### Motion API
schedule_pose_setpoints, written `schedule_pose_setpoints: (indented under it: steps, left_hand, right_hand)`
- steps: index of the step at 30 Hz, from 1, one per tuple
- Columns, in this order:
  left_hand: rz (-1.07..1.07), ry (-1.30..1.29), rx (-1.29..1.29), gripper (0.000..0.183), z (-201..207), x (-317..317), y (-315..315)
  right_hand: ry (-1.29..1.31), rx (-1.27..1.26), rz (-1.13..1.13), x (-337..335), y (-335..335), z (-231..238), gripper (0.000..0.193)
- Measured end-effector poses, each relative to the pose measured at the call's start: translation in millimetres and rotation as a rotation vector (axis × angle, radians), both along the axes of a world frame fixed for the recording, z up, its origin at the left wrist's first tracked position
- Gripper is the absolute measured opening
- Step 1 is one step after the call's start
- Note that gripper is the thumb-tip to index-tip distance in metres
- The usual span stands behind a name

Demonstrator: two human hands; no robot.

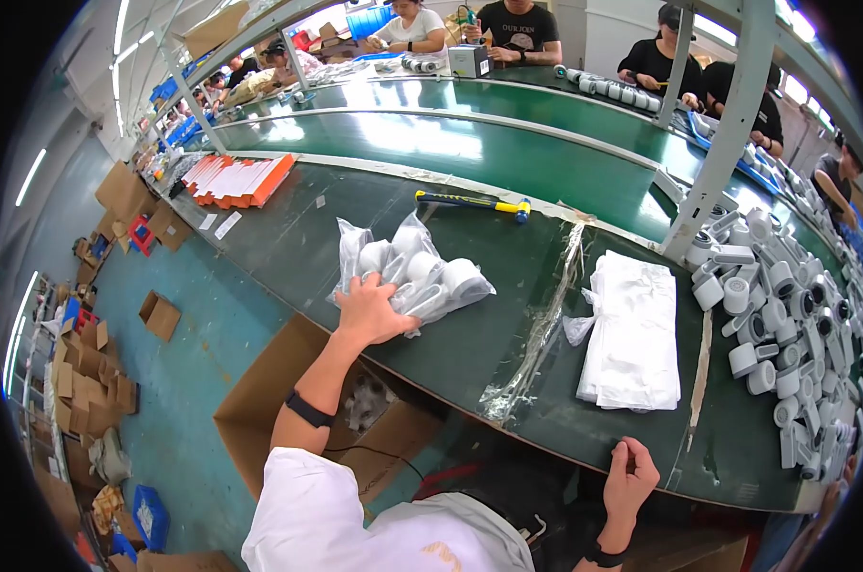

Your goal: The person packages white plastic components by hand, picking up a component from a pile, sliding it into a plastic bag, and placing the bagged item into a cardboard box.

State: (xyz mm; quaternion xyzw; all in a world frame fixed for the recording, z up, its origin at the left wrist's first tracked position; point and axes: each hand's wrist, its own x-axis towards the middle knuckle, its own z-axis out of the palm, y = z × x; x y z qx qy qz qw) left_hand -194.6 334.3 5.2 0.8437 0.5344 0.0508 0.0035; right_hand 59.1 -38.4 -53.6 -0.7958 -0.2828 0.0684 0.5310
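Note:
My left hand [372,315] is on clear plastic bags [414,272] holding white and grey round-headed parts, its fingers curled over the near side. These bags lie close to the near edge of the dark green workbench [451,355]. My right hand [632,477] hovers by the bench's front edge with its fingers curled in and no object visible in it. Nearest to it is a stack of flat white plastic bags [632,334]. A hammer with a yellow and black handle [465,200] lies beyond the filled bags.
A heap of loose white and grey parts [784,315] covers the right end. An open cardboard box [260,391] stands below the bench on the left. An orange tray of white pieces [241,181] sits far left. Across the green conveyor [384,133], several people work. A metal post [722,143] rises at right.

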Motion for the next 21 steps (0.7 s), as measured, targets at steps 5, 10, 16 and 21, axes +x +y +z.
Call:
schedule_pose_setpoints:
  steps: [5, 10, 16, 21]
  left_hand:
    - [0.019, 0.031, -0.128, 0.077, 10.6, 2.2, 3.9]
    - [-0.015, 0.156, -0.244, 0.081, 28.9, 2.7, 8.1]
    - [-0.024, 0.334, -0.371, 0.098, 43.9, 10.5, 15.1]
    - [-0.121, 0.373, -0.456, 0.098, 50.9, 5.6, 34.4]
  right_hand:
    - [-0.021, -0.006, -0.014, 0.1, 0.5, -1.5, 0.014]
    - [-0.014, 0.004, -0.015, -0.3, -0.5, -2.0, 0.014]
    - [-0.104, 0.022, 0.0, 0.8, 0.1, 3.7, 0.013]
    - [-0.106, 0.063, 0.024, 0.5, 0.8, 6.3, 0.011]
